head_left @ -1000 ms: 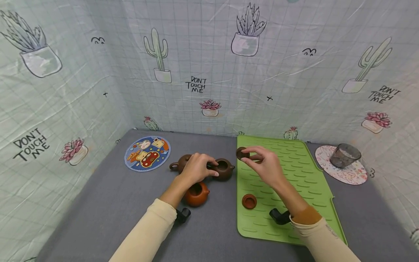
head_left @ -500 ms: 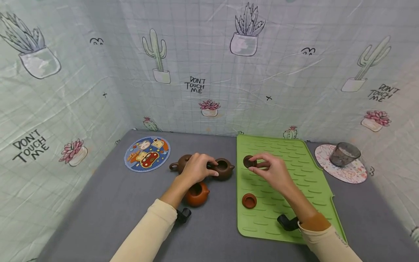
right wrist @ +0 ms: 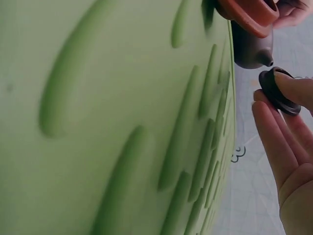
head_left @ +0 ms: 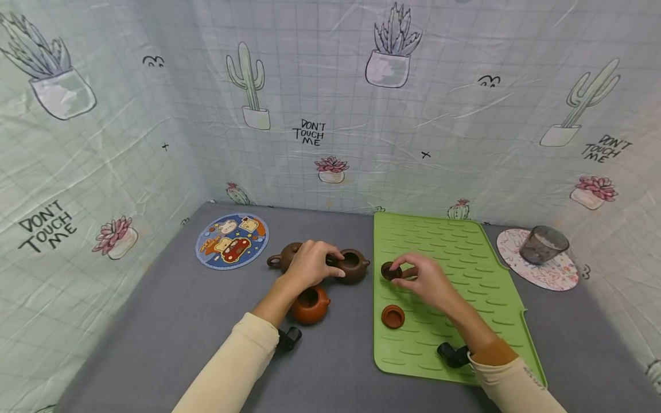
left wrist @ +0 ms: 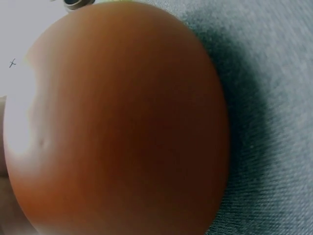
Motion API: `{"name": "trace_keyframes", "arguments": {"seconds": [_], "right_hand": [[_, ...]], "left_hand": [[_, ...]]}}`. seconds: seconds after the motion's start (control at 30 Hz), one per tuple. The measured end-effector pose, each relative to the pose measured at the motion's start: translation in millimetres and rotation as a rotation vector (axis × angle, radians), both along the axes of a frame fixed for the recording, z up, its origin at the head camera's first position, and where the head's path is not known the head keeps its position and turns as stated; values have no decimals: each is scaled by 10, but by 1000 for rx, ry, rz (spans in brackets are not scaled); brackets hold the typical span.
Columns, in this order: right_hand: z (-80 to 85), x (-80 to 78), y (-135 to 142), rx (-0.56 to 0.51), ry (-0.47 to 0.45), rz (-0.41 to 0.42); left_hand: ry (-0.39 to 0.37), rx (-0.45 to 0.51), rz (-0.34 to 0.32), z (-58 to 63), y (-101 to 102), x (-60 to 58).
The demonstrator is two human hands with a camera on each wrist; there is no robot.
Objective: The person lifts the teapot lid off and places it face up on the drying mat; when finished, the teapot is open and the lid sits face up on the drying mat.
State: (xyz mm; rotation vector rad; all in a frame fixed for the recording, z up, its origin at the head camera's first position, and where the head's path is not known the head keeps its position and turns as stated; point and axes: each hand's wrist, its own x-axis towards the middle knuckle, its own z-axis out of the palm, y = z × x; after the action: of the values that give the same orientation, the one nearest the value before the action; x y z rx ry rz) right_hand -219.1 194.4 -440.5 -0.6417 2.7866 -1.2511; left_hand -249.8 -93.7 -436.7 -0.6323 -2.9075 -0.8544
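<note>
In the head view my left hand grips the handle side of a dark brown teapot; the handle is hidden by the fingers. That teapot is lidless, its spout pointing right. My right hand pinches a dark brown teapot lid between thumb and fingers, over the left part of the green mat. The right wrist view shows the lid tilted, its underside rim facing the thumb. An orange-brown lidless teapot stands below my left wrist and fills the left wrist view. Its reddish lid lies upside down on the mat.
Another brown teapot stands partly behind my left hand, its handle pointing left. A round blue cartoon mat lies at the back left. At the right, a grey see-through cup stands on a floral round mat. Printed cloth walls enclose the table.
My right hand has brought the dark lid down and slightly right over the green mat, toward the front. My left hand stays at the teapot.
</note>
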Motion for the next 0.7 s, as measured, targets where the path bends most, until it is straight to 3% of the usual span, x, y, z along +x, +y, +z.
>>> {"name": "trace_keyframes", "arguments": {"seconds": [0.17,0.7], "right_hand": [[-52,-12,9,33,-56,2],[-47,-43,-64,181,-21,-12]], "left_hand": [[-5,-8,0,0,4,-7],[-3,1,-1,-13,-11,-14]]}}
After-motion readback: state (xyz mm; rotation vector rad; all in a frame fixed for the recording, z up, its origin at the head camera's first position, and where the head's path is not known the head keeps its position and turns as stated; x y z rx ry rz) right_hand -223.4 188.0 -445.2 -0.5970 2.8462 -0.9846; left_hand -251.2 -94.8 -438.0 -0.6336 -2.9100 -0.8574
